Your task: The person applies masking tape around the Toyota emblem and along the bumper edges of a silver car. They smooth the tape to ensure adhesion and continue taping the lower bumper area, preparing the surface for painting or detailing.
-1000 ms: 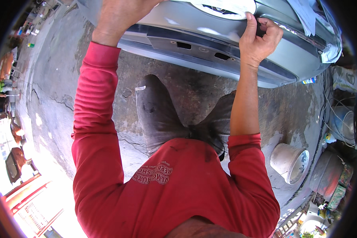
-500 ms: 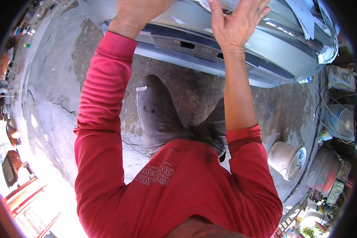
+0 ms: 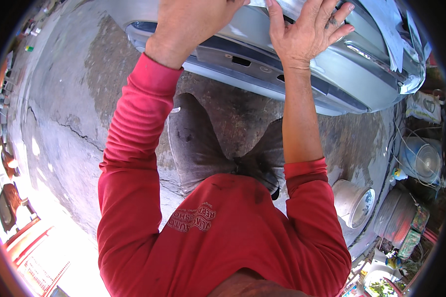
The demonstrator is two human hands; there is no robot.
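Pressing against a silver car body panel (image 3: 302, 74) — it looks like the rear end of a vehicle, with a dark trim strip and small rectangular slots along its lower edge — we have both hands up at the top of the view. The panel lies across the upper part of the frame, above the cracked concrete ground (image 3: 69, 123). Our right hand (image 3: 307, 32) is spread open, palm flat on the panel, fingers splayed and gripping nothing. Our left hand (image 3: 193, 22) lies knuckles-up on the panel; whether it is closed on anything we cannot tell, since its fingers run out of the frame.

We judge the work as mid-course: the panel's slots stand empty, white paper masking (image 3: 391, 34) covers its right end, and no tool is in either hand — what is finished cannot be established from this view.

Further out, a white bucket (image 3: 354, 203) lies tipped on the ground at right, with a blue fan (image 3: 421, 161) beyond it.
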